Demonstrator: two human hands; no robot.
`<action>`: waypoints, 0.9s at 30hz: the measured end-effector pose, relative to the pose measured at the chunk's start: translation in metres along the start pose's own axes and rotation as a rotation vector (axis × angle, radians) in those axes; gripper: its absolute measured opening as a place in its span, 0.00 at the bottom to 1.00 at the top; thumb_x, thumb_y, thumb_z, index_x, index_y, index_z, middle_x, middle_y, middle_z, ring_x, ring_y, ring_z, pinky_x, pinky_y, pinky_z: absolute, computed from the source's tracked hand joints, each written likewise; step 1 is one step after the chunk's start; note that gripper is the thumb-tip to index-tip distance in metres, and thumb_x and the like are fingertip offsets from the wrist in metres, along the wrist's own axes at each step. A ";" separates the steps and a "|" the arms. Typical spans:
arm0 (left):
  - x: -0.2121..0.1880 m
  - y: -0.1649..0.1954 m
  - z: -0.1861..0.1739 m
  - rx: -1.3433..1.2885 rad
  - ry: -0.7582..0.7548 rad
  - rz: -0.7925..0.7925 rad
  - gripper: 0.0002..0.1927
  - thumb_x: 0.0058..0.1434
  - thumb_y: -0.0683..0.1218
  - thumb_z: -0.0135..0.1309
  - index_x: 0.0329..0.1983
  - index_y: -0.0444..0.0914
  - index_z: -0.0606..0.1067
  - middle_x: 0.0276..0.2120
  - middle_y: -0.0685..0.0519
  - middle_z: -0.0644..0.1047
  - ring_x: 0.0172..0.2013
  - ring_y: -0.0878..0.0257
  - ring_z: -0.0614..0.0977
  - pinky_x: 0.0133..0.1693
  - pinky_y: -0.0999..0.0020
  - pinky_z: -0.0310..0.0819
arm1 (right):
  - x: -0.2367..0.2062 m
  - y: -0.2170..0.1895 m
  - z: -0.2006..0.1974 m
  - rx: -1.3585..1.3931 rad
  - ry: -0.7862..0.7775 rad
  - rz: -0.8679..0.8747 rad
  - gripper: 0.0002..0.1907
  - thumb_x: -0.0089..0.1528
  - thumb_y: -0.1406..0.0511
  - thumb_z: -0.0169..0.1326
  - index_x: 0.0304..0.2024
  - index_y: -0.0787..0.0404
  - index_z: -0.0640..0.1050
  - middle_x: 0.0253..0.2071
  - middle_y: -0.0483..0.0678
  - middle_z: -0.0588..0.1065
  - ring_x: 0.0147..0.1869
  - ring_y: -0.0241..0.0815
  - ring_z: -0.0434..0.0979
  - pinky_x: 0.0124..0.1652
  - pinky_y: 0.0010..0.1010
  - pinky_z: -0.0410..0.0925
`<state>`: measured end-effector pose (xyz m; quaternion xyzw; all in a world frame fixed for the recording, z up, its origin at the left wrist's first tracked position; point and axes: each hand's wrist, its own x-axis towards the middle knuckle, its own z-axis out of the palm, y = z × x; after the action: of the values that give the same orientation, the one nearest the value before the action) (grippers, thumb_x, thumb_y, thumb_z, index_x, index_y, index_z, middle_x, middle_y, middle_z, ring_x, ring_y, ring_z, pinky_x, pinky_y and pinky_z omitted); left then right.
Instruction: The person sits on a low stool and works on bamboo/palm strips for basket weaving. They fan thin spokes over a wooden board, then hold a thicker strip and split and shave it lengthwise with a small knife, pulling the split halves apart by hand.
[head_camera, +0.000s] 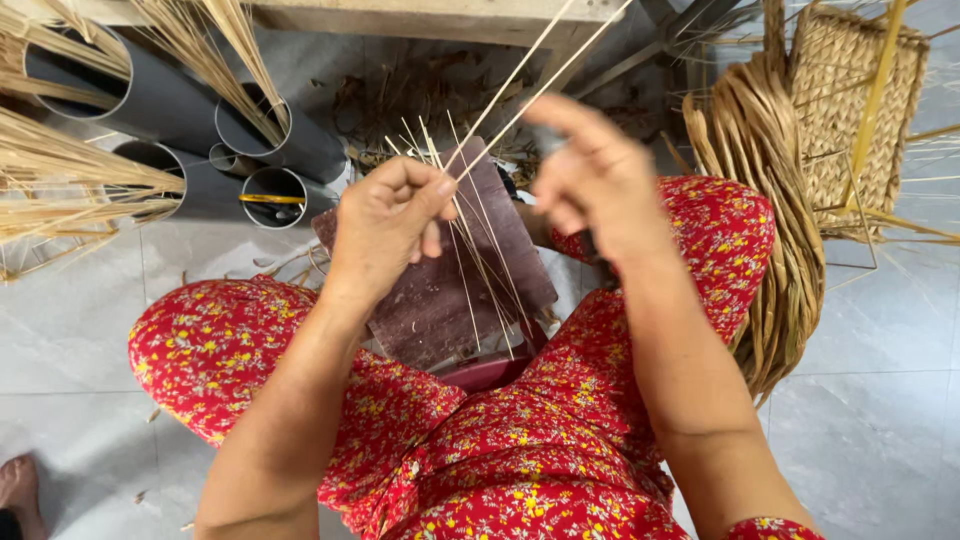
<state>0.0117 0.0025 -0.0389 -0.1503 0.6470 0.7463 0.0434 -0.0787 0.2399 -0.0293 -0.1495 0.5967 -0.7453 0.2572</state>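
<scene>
Bright even daylight, soft shadows, motion-blurred right hand (590, 180)

Thin splints (480, 250): pale dry plant fibre, smooth, matt. Board (440, 290) on lap: dark brown wood, worn, rough, matt. Trousers (560, 440): soft red cloth, floral print. Pipes (160, 100): grey plastic, smooth, slight sheen. Coiled bundle (780, 230): tan dried grass, coarse. Woven mat (850, 110): plaited straw, rough texture. Floor (880, 400): pale grey tile, smooth, semi-gloss.
</scene>
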 end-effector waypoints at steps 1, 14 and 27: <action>0.001 -0.002 0.003 0.022 -0.011 0.012 0.07 0.69 0.44 0.56 0.41 0.34 0.76 0.29 0.54 0.80 0.19 0.73 0.75 0.18 0.80 0.63 | 0.001 0.007 0.013 -0.038 -0.055 0.027 0.19 0.71 0.67 0.50 0.65 0.58 0.73 0.28 0.44 0.76 0.22 0.27 0.66 0.22 0.18 0.60; 0.001 -0.014 0.003 -0.155 -0.101 -0.054 0.11 0.68 0.48 0.58 0.43 0.34 0.77 0.30 0.53 0.80 0.24 0.72 0.76 0.23 0.80 0.68 | 0.002 -0.005 0.013 0.127 -0.057 0.007 0.17 0.72 0.68 0.50 0.63 0.65 0.74 0.29 0.47 0.75 0.24 0.27 0.63 0.24 0.18 0.58; -0.003 -0.008 0.005 -0.018 0.004 0.030 0.09 0.67 0.45 0.58 0.46 0.36 0.80 0.31 0.58 0.80 0.26 0.76 0.74 0.25 0.83 0.64 | 0.003 0.007 0.037 -0.041 -0.088 0.111 0.15 0.71 0.68 0.50 0.59 0.65 0.76 0.29 0.45 0.76 0.24 0.28 0.66 0.24 0.18 0.61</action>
<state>0.0160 0.0088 -0.0446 -0.1423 0.6424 0.7525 0.0296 -0.0599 0.2069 -0.0276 -0.1543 0.6072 -0.7103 0.3209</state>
